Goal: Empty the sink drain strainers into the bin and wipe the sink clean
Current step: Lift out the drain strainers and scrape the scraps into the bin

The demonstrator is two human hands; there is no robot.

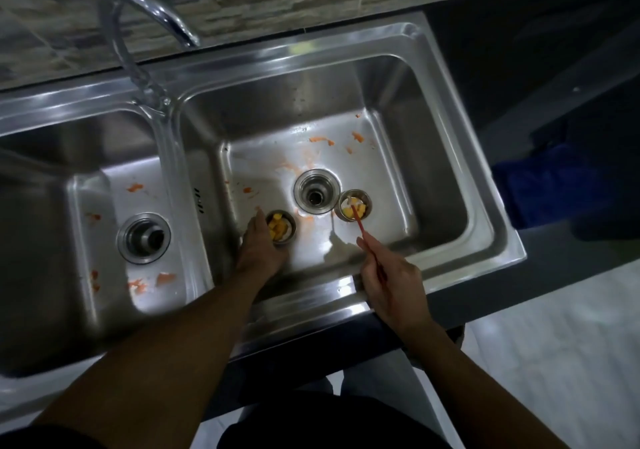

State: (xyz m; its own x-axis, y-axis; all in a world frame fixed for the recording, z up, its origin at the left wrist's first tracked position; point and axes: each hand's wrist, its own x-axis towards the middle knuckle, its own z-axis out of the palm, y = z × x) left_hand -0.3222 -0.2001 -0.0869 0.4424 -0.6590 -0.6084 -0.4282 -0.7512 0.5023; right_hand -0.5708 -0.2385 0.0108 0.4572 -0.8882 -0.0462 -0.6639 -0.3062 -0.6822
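Two steel drain strainers stand on the floor of the right basin [398,157], both out of their drains. The left strainer [282,228] holds yellow food scraps, and my left hand [258,244] grips its left side. The right strainer [354,208] also holds yellow and white scraps. My right hand [391,282] holds a thin red stick [360,221] whose tip reaches into that strainer. The right basin's open drain [317,191] lies between the strainers. Orange smears mark both basin floors.
The left basin [114,240] has its own open drain [143,237] and orange residue. A chrome tap [138,43] arches over the divider. A blue cloth [547,185] lies on the dark counter to the right. Pale floor shows below.
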